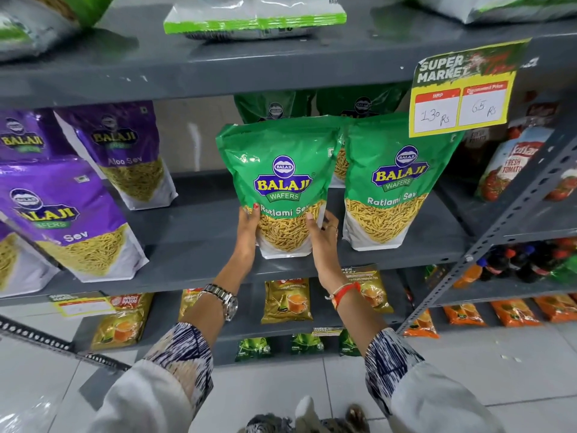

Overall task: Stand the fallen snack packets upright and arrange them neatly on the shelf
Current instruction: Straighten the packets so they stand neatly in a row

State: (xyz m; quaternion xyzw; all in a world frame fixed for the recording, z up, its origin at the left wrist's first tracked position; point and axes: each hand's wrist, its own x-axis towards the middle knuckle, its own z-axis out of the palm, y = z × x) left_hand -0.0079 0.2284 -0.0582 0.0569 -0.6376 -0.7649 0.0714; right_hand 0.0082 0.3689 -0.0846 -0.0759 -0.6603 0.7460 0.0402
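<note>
A green Ratlami Sev packet stands upright near the front of the grey shelf. My left hand grips its lower left edge and my right hand grips its lower right edge. A second green packet stands upright just to its right, almost touching it. Two more green packets stand behind, partly hidden. At the left, purple Aloo Sev packets stand leaning, with another further back.
A yellow price tag hangs from the shelf above. Tomato sauce pouches fill the shelf at right behind a slanted metal upright. Tea packets and bottles sit on lower shelves. White-and-green bags lie on the top shelf.
</note>
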